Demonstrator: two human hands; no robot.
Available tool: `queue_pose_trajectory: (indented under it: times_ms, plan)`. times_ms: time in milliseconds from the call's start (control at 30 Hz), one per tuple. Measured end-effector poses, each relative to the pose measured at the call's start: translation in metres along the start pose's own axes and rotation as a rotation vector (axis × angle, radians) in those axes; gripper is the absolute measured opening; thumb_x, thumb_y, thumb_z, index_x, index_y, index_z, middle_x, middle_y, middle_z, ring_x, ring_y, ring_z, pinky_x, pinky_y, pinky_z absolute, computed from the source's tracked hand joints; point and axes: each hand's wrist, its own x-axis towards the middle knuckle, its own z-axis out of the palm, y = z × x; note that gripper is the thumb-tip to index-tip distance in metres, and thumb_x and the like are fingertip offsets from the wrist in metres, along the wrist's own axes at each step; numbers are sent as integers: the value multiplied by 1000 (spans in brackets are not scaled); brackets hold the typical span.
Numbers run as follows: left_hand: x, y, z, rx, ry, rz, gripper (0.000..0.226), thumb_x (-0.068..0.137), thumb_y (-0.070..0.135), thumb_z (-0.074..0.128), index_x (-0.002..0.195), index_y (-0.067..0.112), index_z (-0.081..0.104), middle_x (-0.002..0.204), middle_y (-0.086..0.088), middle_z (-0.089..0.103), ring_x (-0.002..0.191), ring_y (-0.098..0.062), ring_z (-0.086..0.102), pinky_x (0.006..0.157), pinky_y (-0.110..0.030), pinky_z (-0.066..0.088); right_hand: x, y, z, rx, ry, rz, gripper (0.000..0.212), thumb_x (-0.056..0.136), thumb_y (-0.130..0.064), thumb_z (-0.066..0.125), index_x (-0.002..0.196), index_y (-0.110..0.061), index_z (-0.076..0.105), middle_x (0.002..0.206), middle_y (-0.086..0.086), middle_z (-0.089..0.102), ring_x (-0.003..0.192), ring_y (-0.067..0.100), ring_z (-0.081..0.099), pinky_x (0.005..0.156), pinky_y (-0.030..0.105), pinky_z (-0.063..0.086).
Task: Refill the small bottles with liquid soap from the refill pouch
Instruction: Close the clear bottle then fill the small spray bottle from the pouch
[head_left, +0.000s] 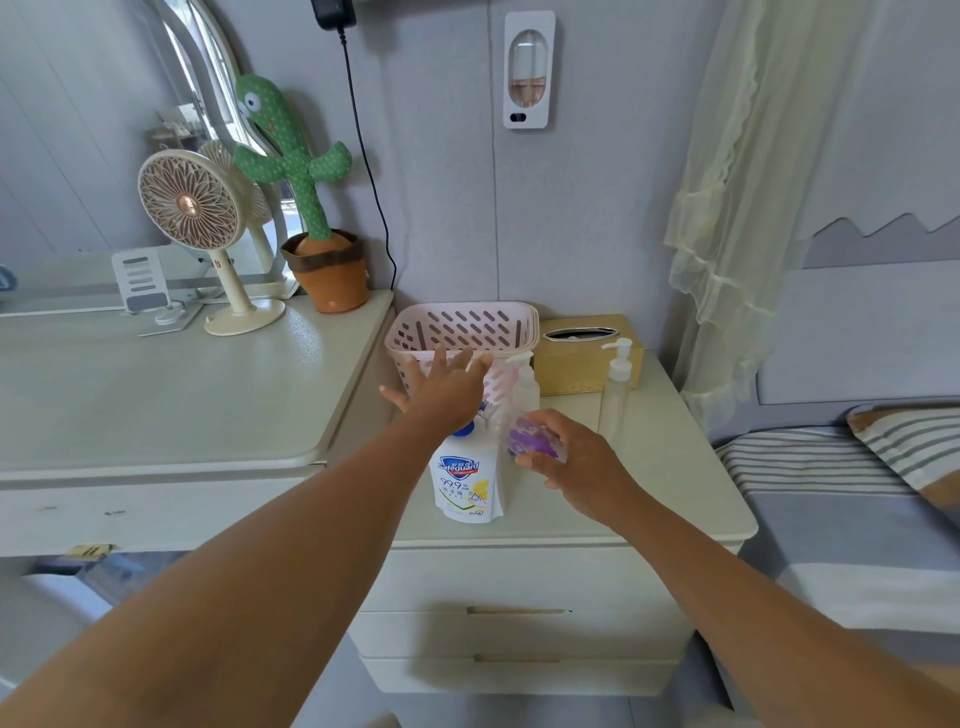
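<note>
Both my hands out over the soap things on the bedside surface.

Nearest, at the frame's centre, the white refill pouch with a blue cap stands on the surface; just right of it my right hand curls its fingers around a small purple-marked bottle. Farther back my left hand spreads its fingers open over the pink basket. Two clear pump bottles stand right of the basket, before a tan tissue box.

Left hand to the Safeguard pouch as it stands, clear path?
Probably yes. The left hand is open, hovering just behind the pouch, nothing between them. The right hand holds a purple-labelled bottle beside it.
</note>
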Motion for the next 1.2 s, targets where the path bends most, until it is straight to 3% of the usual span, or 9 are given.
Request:
queue_pose_trajectory:
  times_ms: [233, 467, 800, 1200]
  plan:
    - [6, 4, -12, 4, 3, 4, 53, 99, 54, 12, 150, 42, 10, 161, 3, -8, 145, -33, -16, 105, -70, -11, 3, -6, -7, 8, 13, -29, 43, 89, -27, 63, 130, -22, 50, 124, -1, 55, 104, 12, 53, 83, 27, 53]
    - [3, -3, 1, -40, -18, -8, 48, 100, 50, 10, 148, 44, 15, 161, 4, -1, 146, -33, -14, 105, -71, -9, 2, 0, -1, -23, 1, -9, 46, 89, -27, 63, 132, -21, 48, 125, 0, 55, 103, 14, 55, 81, 26, 52]
    - [1, 3, -13, -16, -33, 16, 46, 103, 42, 15, 148, 44, 12, 161, 3, -4, 145, -35, -15, 105, -72, -8, 4, -2, -6, -7, 13, -35, 43, 88, -26, 64, 130, -23, 51, 125, -1, 56, 109, 16, 55, 85, 31, 55]
    - [2, 3, -6, -10, -16, 3, 46, 102, 45, 14, 148, 44, 14, 161, 2, -2, 145, -35, -13, 105, -72, -8, 4, 2, -1, 5, 22, -25, 45, 89, -26, 63, 132, -23, 49, 128, 1, 55, 110, 16, 55, 84, 27, 53]
